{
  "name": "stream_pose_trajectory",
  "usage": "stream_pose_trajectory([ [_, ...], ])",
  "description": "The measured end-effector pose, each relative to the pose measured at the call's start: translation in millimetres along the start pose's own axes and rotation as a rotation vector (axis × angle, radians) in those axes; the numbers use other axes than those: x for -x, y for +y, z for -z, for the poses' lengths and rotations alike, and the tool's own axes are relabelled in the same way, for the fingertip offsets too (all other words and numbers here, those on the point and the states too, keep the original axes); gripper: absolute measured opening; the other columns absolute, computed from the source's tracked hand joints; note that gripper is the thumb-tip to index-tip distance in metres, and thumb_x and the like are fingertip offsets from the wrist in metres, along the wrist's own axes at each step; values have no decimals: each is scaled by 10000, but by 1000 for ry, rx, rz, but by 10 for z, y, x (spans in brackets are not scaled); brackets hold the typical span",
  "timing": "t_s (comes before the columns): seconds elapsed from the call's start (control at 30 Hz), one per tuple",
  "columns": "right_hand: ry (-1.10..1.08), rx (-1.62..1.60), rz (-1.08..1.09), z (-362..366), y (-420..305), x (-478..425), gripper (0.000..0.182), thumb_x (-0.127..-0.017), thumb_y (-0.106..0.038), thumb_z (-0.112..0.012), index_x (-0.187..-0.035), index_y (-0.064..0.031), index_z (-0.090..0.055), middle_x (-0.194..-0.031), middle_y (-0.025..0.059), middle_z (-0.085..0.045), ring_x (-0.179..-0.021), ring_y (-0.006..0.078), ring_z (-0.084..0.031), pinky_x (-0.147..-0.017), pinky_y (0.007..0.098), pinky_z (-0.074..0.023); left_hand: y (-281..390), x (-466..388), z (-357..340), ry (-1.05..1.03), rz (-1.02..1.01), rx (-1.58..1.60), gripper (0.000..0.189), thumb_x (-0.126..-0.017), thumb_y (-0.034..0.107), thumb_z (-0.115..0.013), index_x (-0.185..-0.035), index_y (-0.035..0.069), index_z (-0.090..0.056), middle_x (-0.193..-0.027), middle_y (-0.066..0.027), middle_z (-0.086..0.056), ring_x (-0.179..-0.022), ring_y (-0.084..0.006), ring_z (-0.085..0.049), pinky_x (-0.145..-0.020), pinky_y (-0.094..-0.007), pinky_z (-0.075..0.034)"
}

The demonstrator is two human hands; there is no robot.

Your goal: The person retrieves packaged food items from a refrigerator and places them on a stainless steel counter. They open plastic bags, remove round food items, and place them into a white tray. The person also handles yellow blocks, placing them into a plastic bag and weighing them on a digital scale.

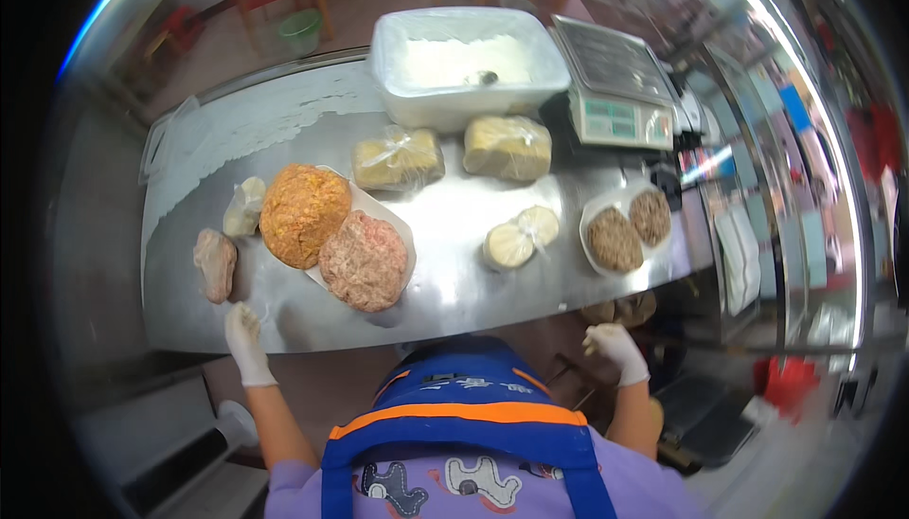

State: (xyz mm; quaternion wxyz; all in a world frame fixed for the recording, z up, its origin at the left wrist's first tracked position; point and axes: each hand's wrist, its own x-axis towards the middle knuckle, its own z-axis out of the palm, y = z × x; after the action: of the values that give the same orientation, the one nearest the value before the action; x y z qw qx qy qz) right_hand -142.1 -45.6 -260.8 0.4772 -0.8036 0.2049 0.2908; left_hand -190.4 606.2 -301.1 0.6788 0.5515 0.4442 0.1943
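Note:
My left hand (247, 348), in a white glove, is at the front left edge of the steel table (454, 292) with its fingers curled in. Just beyond it lies a clear plastic bag of pale pinkish food (215, 265). My right hand (619, 353), also gloved, hangs in front of the table edge, fingers bent inward; nothing shows in either hand. Between them on the table, a white tray (380, 210) bears an orange-yellow mound of minced filling (304, 215) and a pink mound of minced meat (363, 261). Two pale rounds of dough in a tied bag (522, 236) lie right of centre.
Two bagged yellowish blocks (399, 158) (508, 149) sit before a plastic tub of white powder (469, 64). A digital scale (618, 86) stands at the back right. A white tray (593, 235) holds two brown minced mounds (615, 240). A small bag (245, 208) of pale pieces lies left.

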Motion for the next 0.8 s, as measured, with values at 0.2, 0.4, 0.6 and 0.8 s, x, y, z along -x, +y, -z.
stream_pose_trajectory([
  [0.2, -240, 49, 72, -92, -604, -273, 244, -859, -175, -550, -745, 25, -630, -660, 66, -620, -607, 120, -569, -599, 239, -434, 145, 224, -482, 52, -156, -24, 271, -868, 148, -516, -1117, 46, -535, -906, -1, -524, -747, -65, -473, -642, -205, -399],
  [0.4, -470, 11, 256, -344, -1224, -423, 226, -861, -136, -542, -740, 34, -629, -635, 52, -596, -618, 108, -547, -611, 252, -431, 328, 422, -832, 256, -245, -211, 280, -847, 98, -531, -1119, 29, -535, -995, -29, -552, -896, -117, -502, -799, -257, -406],
  [0.6, -390, 60, 216, -577, -1480, -478, 220, -862, -162, -550, -765, 15, -638, -616, 28, -592, -541, 75, -508, -486, 210, -375, 339, -12, -359, 501, -431, -606, 423, -707, 135, -657, -1106, 58, -538, -1097, -133, -447, -1031, -269, -449, -915, -361, -376],
  [0.8, -270, 1, 319, -1223, -1881, -324, 193, -867, -154, -536, -801, -5, -640, -620, 19, -585, -566, 62, -496, -504, 188, -337, 595, -613, -117, 400, -377, -961, 770, -634, 310, -730, -1303, 159, -379, -1295, -171, -338, -1196, -350, -342, -991, -411, -324],
])
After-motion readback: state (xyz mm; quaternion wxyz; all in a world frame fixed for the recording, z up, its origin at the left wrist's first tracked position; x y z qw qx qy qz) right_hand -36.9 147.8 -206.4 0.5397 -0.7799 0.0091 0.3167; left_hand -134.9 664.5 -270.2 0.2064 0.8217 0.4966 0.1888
